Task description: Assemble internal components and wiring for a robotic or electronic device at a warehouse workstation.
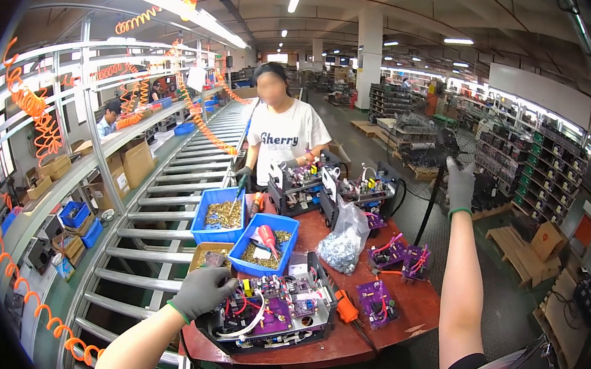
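Note:
My left hand, in a grey glove, is over the left back corner of an open device chassis. Its fingers are curled together, and what they hold, if anything, is hidden. Purple circuit boards with red and white wires fill the chassis. Out to the right, my raised right hand, also gloved, is closed at the head of a black standing fan. The fan's dark pole slants down beside the table. An orange-handled tool lies right of the chassis.
Blue bins of brass screws stand behind the chassis, one with a red-handled screwdriver. A bag of metal parts and loose purple boards lie on the red table. A co-worker stands opposite; a roller conveyor runs left.

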A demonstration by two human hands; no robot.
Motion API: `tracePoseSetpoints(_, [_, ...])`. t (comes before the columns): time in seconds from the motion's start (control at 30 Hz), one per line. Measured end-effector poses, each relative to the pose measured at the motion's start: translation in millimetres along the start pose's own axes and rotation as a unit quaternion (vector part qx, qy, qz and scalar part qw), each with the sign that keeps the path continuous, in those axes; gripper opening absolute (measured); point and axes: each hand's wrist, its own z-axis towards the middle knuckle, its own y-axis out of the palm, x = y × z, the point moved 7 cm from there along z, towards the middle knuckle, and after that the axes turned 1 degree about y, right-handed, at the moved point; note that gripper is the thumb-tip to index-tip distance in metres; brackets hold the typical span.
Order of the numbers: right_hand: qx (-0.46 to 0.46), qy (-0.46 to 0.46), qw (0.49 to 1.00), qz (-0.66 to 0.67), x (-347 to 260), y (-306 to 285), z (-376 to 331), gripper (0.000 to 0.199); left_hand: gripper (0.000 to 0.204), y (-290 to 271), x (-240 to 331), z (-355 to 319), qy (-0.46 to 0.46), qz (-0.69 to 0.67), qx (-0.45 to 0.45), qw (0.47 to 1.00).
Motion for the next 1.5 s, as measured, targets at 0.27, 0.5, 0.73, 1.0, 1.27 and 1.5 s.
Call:
tracePoseSetpoints(0.27, [0.003,0.002,1.000,-0.008,22,2,18,0.100,0.034,0,-1,5,0.013,0.015,-0.009,1.000])
tracePoseSetpoints(0.5, [-0.311,-0.269,0.910,-0.061,-92,80,-155,0.058,0.035,2,-2,1,0.014,0.017,-0.005,1.000])
tracePoseSetpoints(0.73, [-0.657,-0.434,0.615,0.039,-80,69,-334,0.039,0.034,3,2,0,0.017,-0.007,-0.010,1.000])
tracePoseSetpoints(1.0, [-0.603,-0.559,0.536,-0.189,-75,73,-403,0.047,0.037,0,-1,0,0.000,-0.015,-0.018,1.000])
tracePoseSetpoints(1.27, [-0.577,-0.565,0.567,-0.165,-101,117,-430,0.044,0.038,2,1,0,0.029,0.010,-0.032,0.999])
tracePoseSetpoints(1.5, [-0.597,-0.572,0.536,-0.173,-99,146,-462,0.041,0.039,3,0,1,-0.023,-0.021,-0.094,0.995])
